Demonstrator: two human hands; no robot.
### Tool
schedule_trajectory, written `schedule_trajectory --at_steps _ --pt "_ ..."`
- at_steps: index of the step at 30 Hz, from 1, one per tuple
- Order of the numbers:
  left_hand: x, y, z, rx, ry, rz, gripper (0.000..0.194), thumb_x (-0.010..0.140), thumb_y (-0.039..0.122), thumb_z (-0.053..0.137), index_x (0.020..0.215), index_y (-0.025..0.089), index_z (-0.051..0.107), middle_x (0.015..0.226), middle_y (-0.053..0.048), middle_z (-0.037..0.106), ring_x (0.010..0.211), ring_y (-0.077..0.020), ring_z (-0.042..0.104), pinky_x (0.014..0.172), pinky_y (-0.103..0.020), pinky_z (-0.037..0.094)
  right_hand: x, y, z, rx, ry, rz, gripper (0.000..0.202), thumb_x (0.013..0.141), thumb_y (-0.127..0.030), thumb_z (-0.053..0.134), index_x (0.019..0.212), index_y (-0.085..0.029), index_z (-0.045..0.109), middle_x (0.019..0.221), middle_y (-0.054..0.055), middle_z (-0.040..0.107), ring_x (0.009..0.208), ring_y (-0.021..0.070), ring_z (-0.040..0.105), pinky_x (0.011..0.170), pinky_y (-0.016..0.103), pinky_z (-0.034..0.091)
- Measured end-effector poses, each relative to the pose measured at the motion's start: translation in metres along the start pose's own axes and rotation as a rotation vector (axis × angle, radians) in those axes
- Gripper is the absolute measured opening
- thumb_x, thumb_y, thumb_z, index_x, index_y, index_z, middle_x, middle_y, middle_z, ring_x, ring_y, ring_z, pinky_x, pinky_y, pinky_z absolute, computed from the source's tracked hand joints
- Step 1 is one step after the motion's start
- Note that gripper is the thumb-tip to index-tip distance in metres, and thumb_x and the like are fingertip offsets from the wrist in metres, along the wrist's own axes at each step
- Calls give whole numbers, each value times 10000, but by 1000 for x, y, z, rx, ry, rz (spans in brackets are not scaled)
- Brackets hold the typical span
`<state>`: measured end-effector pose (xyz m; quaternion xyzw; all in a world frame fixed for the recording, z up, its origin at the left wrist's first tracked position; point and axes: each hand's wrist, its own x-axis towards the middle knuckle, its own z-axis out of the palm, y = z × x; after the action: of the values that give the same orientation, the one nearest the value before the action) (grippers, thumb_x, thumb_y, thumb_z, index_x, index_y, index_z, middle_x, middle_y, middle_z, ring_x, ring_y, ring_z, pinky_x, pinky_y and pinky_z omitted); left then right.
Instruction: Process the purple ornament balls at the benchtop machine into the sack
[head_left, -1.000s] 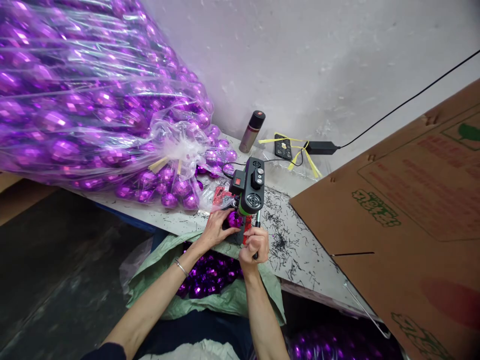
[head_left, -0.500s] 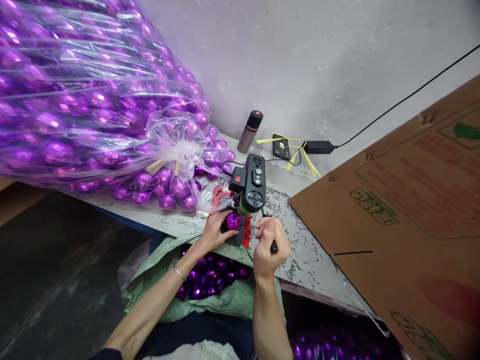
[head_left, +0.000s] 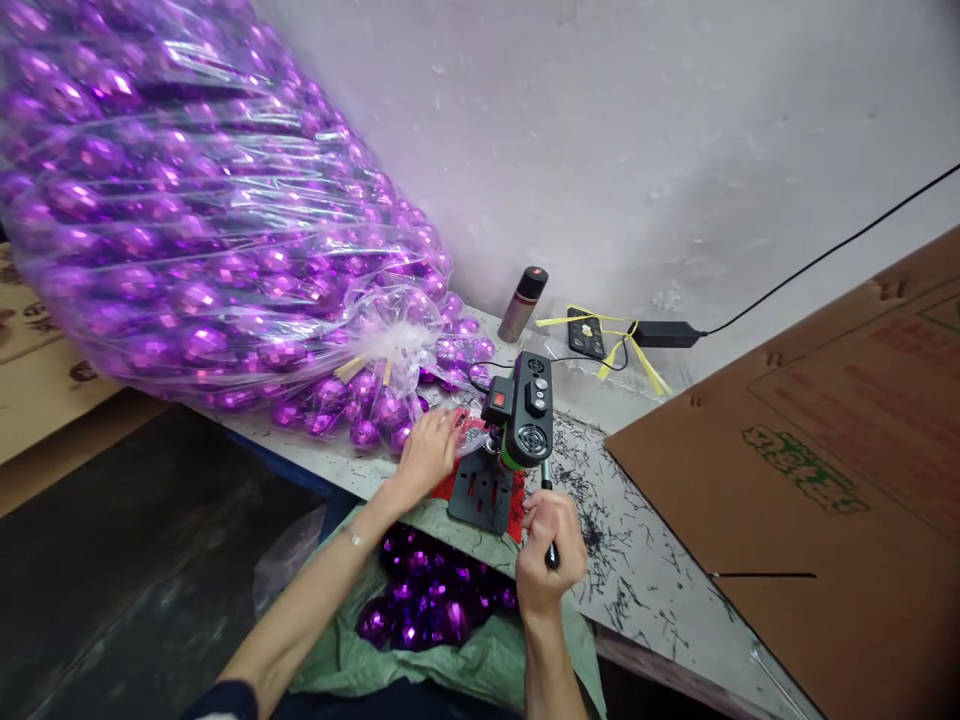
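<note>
My right hand (head_left: 553,550) is wrapped around the black-gripped lever (head_left: 553,553) of a small bench press (head_left: 531,410), which has a black top with two round grilles and a red switch. My left hand (head_left: 427,455) reaches in beside the press, over red tape (head_left: 444,485), its fingers extended and no ball showing in them. The slotted black base plate (head_left: 481,492) of the press lies bare. Below it, a green sack (head_left: 420,665) gapes at the table edge with shiny purple faceted balls (head_left: 454,620) inside.
A huge clear bag (head_left: 225,230) of purple balls fills the left, its knotted neck near the press. Behind stand a spray can (head_left: 523,305), a phone (head_left: 585,333) and a black power adapter (head_left: 664,334). A cardboard box (head_left: 847,480) leans at right. Black scraps (head_left: 622,570) litter the table.
The purple ball that my left hand held at the press has left the plate, and that hand has drawn away from the work spot. My right hand keeps the lever. The view has shifted.
</note>
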<state>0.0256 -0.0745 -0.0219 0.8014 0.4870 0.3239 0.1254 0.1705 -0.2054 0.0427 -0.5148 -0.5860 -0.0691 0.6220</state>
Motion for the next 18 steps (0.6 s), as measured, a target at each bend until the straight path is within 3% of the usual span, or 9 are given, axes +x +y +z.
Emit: schedule_trajectory --at_steps 2,4,7,12,18 --pt "55 0 -2 140 -128 -288 380 958 109 471 1303 88 628 1329 -233 642 1300 -329 592 1104 -469 473 -1 0 0 0 -2 2 327 953 -36 448 680 -210 485 701 -8 561 680 122 587 613 266 430" --pt "99 1 -2 167 -172 -382 346 931 71 479 1220 11 660 1236 -301 665 1228 -369 642 1036 -462 506 -1 -1 0 -3 -3 8 327 957 -42 444 681 -214 488 711 -3 568 680 125 588 618 271 437" --pt "137 2 0 166 -227 -443 320 949 131 495 1161 -17 683 1145 -328 694 1151 -382 690 970 -437 529 0 -3 1 -9 -1 15 328 960 -48 437 685 -219 486 717 0 569 685 130 589 620 274 446" --pt "147 0 6 135 -324 -486 359 927 288 585 1105 2 709 1162 -334 702 1172 -403 680 962 -434 517 1 -3 3 0 8 -6 321 949 -25 444 694 -216 480 717 -6 558 676 118 579 609 262 439" --pt "123 -4 1 46 -381 -503 398 852 385 711 1140 111 696 1175 -238 741 1148 -356 703 932 -361 527 1 -2 3 -1 5 -17 309 954 -40 448 703 -215 493 728 -3 570 673 118 574 613 262 445"
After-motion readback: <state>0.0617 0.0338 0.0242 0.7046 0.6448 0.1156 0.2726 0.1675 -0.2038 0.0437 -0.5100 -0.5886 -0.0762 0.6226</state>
